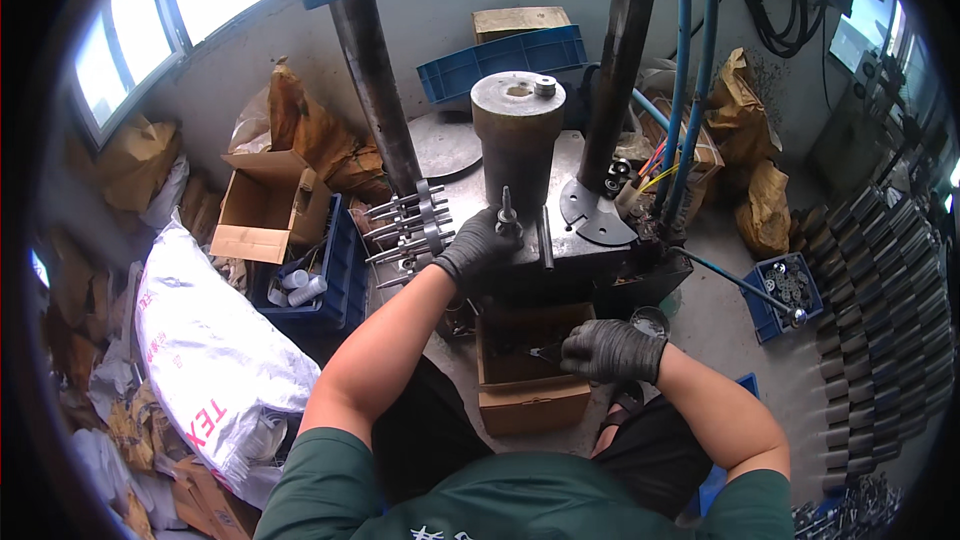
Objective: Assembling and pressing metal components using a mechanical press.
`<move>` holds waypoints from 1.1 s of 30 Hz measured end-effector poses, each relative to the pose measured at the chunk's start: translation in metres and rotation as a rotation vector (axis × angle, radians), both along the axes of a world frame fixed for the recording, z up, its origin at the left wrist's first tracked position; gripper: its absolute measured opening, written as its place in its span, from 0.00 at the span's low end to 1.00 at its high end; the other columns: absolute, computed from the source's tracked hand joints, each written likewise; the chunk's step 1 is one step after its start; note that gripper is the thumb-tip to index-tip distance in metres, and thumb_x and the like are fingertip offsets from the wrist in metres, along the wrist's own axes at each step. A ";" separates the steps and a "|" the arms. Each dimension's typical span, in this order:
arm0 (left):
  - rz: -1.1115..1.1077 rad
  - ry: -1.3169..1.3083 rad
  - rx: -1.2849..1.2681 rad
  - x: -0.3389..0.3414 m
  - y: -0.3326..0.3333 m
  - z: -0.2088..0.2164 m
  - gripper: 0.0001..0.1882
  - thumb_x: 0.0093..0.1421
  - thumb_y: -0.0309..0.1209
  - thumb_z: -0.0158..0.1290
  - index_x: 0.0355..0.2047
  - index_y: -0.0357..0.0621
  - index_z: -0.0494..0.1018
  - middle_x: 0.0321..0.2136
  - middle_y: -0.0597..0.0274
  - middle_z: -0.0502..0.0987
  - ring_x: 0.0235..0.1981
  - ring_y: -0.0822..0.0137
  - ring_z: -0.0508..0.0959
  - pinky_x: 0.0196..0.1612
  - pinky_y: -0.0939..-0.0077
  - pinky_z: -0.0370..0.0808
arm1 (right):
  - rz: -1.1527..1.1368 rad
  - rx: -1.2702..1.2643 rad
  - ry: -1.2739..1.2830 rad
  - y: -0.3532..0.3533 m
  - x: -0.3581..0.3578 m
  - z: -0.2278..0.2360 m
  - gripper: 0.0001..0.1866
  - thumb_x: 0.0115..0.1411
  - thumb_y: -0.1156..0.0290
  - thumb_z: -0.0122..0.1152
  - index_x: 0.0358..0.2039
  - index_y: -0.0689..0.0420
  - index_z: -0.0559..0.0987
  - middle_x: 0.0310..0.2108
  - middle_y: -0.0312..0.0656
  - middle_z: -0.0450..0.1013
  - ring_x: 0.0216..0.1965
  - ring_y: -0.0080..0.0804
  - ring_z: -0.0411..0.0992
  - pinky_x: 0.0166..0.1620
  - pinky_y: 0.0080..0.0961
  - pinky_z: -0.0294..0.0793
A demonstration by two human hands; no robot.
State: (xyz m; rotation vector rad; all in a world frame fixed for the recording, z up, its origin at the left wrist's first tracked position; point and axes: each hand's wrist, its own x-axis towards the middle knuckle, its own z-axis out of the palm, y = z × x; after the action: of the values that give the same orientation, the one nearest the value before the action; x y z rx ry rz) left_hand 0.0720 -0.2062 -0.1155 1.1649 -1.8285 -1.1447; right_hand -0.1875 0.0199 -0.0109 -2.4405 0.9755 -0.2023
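Note:
My left hand (478,248), in a dark grey glove, is closed round a stepped metal shaft (507,208) that stands upright at the front of the press table (568,165). A short metal bar (546,240) lies just to the right of that hand. My right hand (612,350), gloved alike, is closed on pliers; only the thin nose (544,352) of the pliers shows, pointing left over an open cardboard box (535,408). Behind my left hand rises a thick steel cylinder (518,145) with a small ring-shaped part (545,86) on top.
Left of my left hand stands a rack of metal pins (425,225). A slotted steel disc (598,215) lies at the table's right. A white sack (215,355) and a blue crate (345,280) flank my left side. A long-handled lever (740,282) juts out over a blue bin (790,290).

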 end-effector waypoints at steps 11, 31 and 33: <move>0.135 -0.114 -0.243 0.001 0.057 0.058 0.23 0.60 0.28 0.65 0.54 0.39 0.72 0.42 0.55 0.81 0.44 0.65 0.81 0.50 0.68 0.79 | 0.000 0.175 0.252 -0.017 0.003 0.006 0.19 0.68 0.53 0.55 0.41 0.54 0.86 0.40 0.49 0.82 0.44 0.52 0.79 0.51 0.46 0.77; 0.120 0.432 -0.461 -0.065 -0.090 0.249 0.25 0.62 0.24 0.64 0.59 0.40 0.74 0.37 0.64 0.81 0.36 0.73 0.79 0.41 0.77 0.78 | 0.023 0.559 0.158 -0.037 -0.010 -0.027 0.27 0.68 0.48 0.56 0.61 0.50 0.78 0.49 0.47 0.82 0.50 0.42 0.80 0.57 0.37 0.75; 0.087 0.521 -0.336 -0.079 -0.073 0.255 0.24 0.62 0.23 0.65 0.58 0.44 0.75 0.37 0.66 0.79 0.35 0.75 0.77 0.39 0.78 0.78 | 0.026 0.501 0.161 -0.031 -0.020 -0.020 0.27 0.67 0.49 0.56 0.60 0.51 0.80 0.55 0.49 0.79 0.56 0.47 0.76 0.61 0.38 0.72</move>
State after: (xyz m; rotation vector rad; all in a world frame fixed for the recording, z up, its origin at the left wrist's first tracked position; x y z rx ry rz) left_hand -0.0073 -0.2788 0.1390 0.6668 -1.4748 -0.9347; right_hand -0.2078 -0.0107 -0.0306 -2.0262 0.9273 0.2279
